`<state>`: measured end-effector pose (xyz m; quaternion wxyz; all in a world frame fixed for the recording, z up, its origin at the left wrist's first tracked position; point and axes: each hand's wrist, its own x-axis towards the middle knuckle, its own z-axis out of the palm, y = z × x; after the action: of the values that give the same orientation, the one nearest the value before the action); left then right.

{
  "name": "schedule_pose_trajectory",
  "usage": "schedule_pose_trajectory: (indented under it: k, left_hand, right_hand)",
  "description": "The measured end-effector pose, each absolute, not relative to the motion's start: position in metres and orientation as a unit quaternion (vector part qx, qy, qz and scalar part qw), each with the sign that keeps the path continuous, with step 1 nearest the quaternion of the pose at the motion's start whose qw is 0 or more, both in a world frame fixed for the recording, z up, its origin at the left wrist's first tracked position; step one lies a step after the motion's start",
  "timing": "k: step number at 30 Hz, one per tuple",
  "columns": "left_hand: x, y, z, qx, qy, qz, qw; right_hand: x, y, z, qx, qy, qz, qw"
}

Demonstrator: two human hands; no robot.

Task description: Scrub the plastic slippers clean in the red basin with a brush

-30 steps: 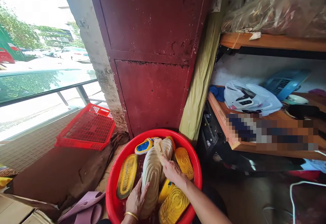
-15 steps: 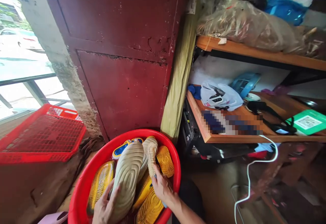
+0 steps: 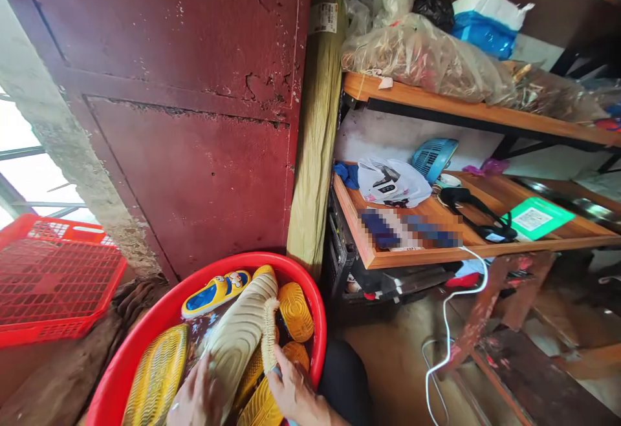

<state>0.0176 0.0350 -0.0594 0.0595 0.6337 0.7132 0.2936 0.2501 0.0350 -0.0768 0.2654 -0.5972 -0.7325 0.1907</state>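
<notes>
A cream-bristled scrubbing brush (image 3: 270,339) is in my right hand (image 3: 297,388), its bristles standing beside a slipper with a pale ridged sole (image 3: 235,332). My left hand (image 3: 195,392) grips the near end of that slipper, which lies sole up in the red basin (image 3: 317,313). Around it in the water are several yellow-soled slippers, including a wide one (image 3: 158,371) at the left and another (image 3: 295,311) at the right. A yellow and blue children's slipper (image 3: 216,295) floats right side up near the back rim.
A red plastic crate (image 3: 58,277) stands left of the basin, and a maroon metal door (image 3: 194,174) rises behind it. To the right, a wooden tray table (image 3: 388,261) holds a blue fan (image 3: 434,158). A white cable (image 3: 439,342) hangs from it.
The pale-soled slipper has gone from raised in my left hand to lying lower in the basin. My view has turned right. The brush remains in my right hand.
</notes>
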Motion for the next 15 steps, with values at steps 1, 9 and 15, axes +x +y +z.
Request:
schedule_pose_trajectory:
  k: [1,9,15]
  left_hand:
    - [0.03,0.033,-0.059,0.626,0.733,0.265,0.032]
    - [0.054,0.037,-0.046,0.564,0.812,0.145,-0.039]
    - [0.027,0.033,-0.057,0.634,0.764,0.116,-0.027]
  right_hand:
    - [0.251,0.033,-0.075,-0.592,-0.736,0.196,0.264]
    - [0.259,0.036,-0.049,-0.562,-0.751,0.213,0.273]
    - [0.235,0.078,0.0,-0.589,-0.754,0.19,0.222]
